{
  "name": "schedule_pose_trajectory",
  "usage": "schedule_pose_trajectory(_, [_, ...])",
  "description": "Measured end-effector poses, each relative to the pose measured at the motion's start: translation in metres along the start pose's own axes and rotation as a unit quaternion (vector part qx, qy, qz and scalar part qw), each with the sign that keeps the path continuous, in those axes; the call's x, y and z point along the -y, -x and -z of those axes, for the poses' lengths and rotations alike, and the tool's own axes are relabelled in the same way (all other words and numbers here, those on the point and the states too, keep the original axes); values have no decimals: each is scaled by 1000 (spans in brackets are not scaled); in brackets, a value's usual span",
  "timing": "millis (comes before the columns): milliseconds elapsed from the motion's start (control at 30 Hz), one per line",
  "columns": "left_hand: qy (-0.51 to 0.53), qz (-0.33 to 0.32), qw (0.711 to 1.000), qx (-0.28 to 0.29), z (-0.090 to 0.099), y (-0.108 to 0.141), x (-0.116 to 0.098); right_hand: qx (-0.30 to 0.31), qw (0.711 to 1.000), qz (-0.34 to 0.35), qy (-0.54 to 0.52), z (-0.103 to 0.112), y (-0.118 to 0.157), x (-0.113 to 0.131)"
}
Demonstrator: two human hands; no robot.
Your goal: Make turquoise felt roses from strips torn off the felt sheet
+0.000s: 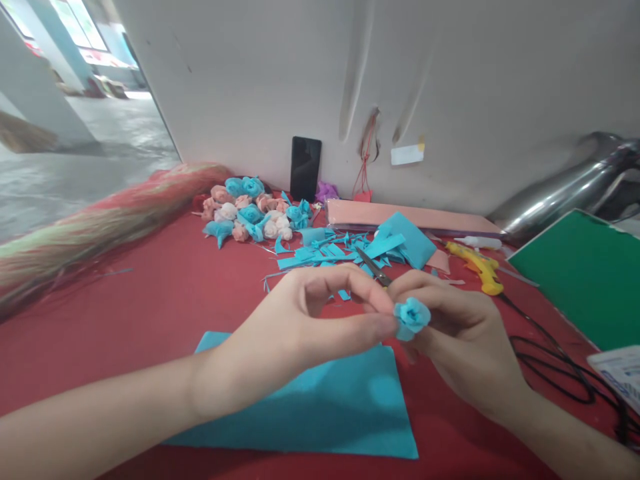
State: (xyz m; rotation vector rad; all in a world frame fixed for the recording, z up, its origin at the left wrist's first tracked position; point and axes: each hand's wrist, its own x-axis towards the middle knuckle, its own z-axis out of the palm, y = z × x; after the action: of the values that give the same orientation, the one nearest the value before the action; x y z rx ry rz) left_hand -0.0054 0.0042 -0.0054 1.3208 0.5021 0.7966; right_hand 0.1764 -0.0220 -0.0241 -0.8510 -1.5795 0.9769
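Observation:
A small blue paper flower (412, 317) is held up between both hands, above the red table. My left hand (320, 320) pinches its left edge between thumb and fingers. From the other side my right hand (457, 333) has its fingers closed around the flower's right side and underside. Under the hands lies a large blue paper sheet (320, 413), partly covered by my left forearm. Just behind the fingers, scissors (373, 267) rest among blue paper scraps (325, 253), their handles mostly hidden.
Pink, white and blue paper flowers (253, 213) are heaped at the back, beside an upright phone (305, 168). A pink paper pack (410, 217) lies behind the scraps. At right are a yellow glue gun (477, 265), its black cable and a green board (583, 277).

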Motion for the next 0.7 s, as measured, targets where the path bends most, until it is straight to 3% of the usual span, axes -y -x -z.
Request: schedule_pose_trajectory(700, [-43,2,999,4,-1,-2,-3,-10,998,40,55,0,-2,3])
